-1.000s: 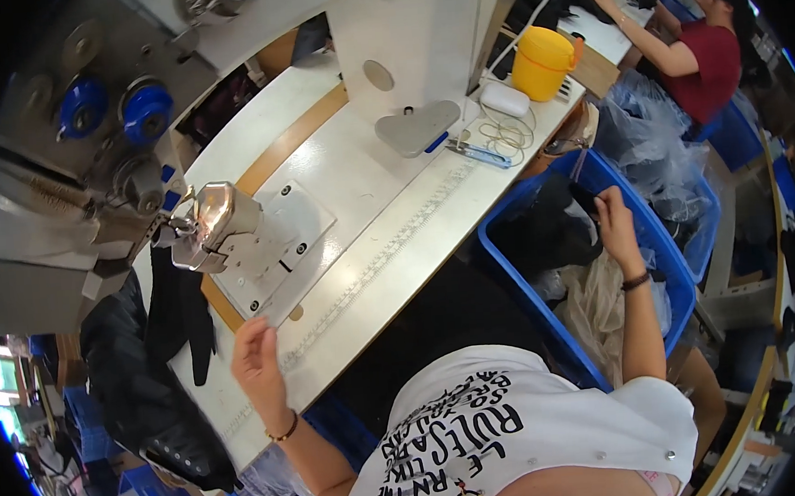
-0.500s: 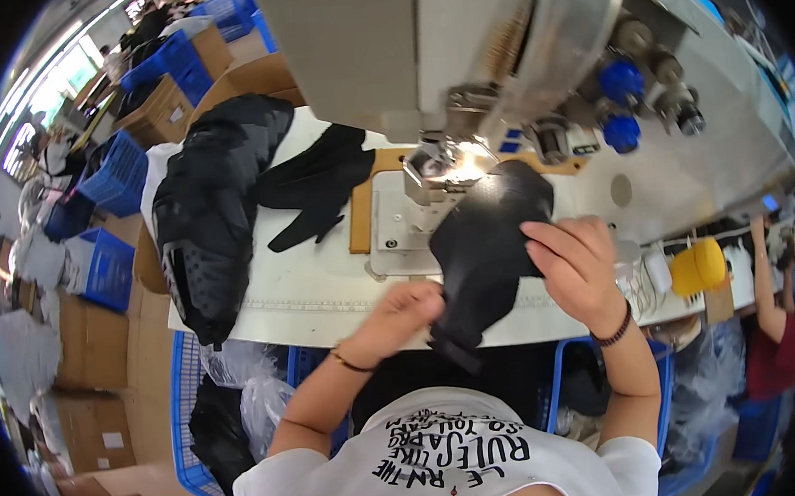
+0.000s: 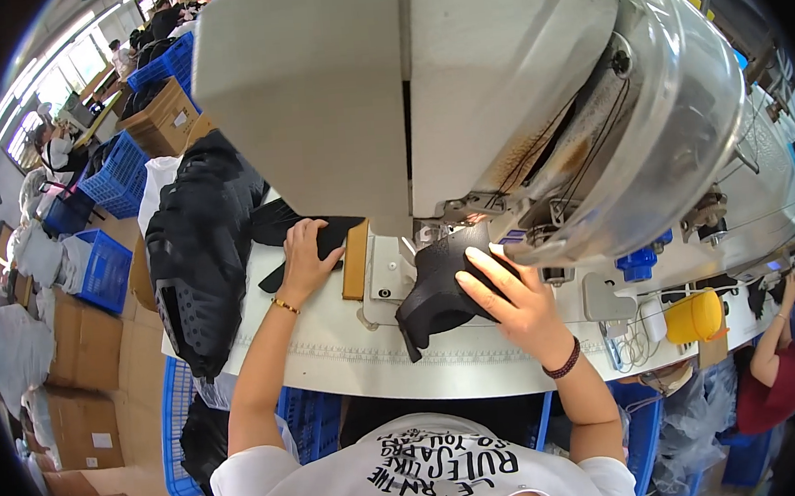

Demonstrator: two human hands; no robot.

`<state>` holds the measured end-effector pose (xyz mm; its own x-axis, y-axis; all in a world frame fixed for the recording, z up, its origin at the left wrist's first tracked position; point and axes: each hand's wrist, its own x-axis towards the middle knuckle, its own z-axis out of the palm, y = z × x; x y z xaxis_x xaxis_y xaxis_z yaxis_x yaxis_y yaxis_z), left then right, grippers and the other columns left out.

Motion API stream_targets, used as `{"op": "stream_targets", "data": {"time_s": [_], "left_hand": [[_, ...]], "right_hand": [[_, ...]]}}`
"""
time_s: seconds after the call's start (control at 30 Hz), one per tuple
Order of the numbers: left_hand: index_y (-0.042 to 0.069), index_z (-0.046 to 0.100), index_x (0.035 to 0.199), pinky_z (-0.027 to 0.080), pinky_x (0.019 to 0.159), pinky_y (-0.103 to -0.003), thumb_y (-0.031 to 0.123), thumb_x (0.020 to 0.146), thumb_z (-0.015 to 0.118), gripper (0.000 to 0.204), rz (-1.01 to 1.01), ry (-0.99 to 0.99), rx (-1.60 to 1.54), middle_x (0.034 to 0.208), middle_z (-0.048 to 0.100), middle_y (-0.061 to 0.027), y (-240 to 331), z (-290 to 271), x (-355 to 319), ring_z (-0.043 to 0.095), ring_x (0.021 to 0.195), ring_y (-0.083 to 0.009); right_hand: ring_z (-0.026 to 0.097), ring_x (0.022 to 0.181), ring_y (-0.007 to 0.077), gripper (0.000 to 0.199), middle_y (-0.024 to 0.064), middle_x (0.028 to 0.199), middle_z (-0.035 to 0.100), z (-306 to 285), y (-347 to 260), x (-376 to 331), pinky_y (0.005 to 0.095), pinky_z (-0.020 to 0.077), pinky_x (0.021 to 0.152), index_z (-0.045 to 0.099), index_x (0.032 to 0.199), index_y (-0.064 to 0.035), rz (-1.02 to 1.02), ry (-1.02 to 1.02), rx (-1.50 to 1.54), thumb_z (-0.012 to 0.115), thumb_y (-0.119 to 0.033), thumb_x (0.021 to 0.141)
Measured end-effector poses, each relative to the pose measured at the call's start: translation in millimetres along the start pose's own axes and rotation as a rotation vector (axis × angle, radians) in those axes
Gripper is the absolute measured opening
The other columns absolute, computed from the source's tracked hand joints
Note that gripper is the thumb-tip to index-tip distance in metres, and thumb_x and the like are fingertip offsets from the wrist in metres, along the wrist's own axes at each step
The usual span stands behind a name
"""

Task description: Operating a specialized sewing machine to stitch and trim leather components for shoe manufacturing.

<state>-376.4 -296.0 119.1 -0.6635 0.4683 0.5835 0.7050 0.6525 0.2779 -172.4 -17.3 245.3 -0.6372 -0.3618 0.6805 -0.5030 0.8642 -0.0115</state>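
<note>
Under the head of a sewing machine (image 3: 313,97) lies a black fabric piece (image 3: 437,282), its near end hanging loosely toward me. My right hand (image 3: 517,304) rests on that piece's right side, fingers stretched and spread. To the left, my left hand (image 3: 305,264) touches loose black cut pieces (image 3: 273,224) on the white table; its thumb and fingers are apart. Part of those pieces is hidden beneath the hand and behind the machine head. The needle area is lit, but I cannot make out the needle itself.
A long black bundle (image 3: 200,253) lies along the table's left side. Right of the machine stand a yellow container (image 3: 694,316) and loose cords. Blue crates (image 3: 178,429) sit below the table edge, cardboard boxes (image 3: 82,344) on the floor. Another person in red (image 3: 781,387) works at right.
My left hand has left the fabric at the machine and moved left to the loose pieces. My right hand now lies flatter on the fabric, which sits further under the machine head. The view has shifted.
</note>
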Motion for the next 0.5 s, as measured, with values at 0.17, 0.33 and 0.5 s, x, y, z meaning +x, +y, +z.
{"op": "stream_targets", "data": {"time_s": [0.17, 0.33, 0.5], "left_hand": [[0.003, 0.049, 0.104, 0.042, 0.080, -0.036, 0.011, 0.068, 0.067, 0.041, 0.007, -0.007, -0.123, 0.097, 0.052, -0.0130, 29, -22, 10, 0.051, 0.091, -0.0282], [0.003, 0.061, 0.099, 0.047, 0.059, -0.029, 0.012, 0.058, 0.075, 0.044, 0.154, 0.361, -0.260, 0.081, 0.053, -0.0094, 108, -71, 30, 0.054, 0.066, -0.0238], [0.008, 0.063, 0.100, 0.044, 0.054, -0.029, 0.018, 0.055, 0.075, 0.048, 0.369, 0.098, -0.238, 0.076, 0.047, -0.0056, 169, -102, 39, 0.050, 0.063, -0.0189]], "right_hand": [[0.055, 0.099, 0.0282, 0.052, 0.0098, 0.115, 0.056, 7, -4, 0, 0.0305, 0.0485, 0.079, 0.063, 0.105, -0.0134, 0.060, 0.032, 0.053, 0.059, 0.005, 0.056], [0.049, 0.099, 0.0252, 0.037, 0.0072, 0.103, 0.056, 11, -7, -2, 0.0442, 0.0373, 0.084, 0.062, 0.106, -0.0117, 0.103, 0.031, 0.129, 0.058, -0.005, 0.070], [0.051, 0.102, 0.0308, 0.038, 0.0095, 0.103, 0.056, 6, -14, 0, 0.0491, 0.0368, 0.087, 0.059, 0.109, -0.0061, 0.157, 0.034, 0.179, 0.056, -0.002, 0.071]]}}
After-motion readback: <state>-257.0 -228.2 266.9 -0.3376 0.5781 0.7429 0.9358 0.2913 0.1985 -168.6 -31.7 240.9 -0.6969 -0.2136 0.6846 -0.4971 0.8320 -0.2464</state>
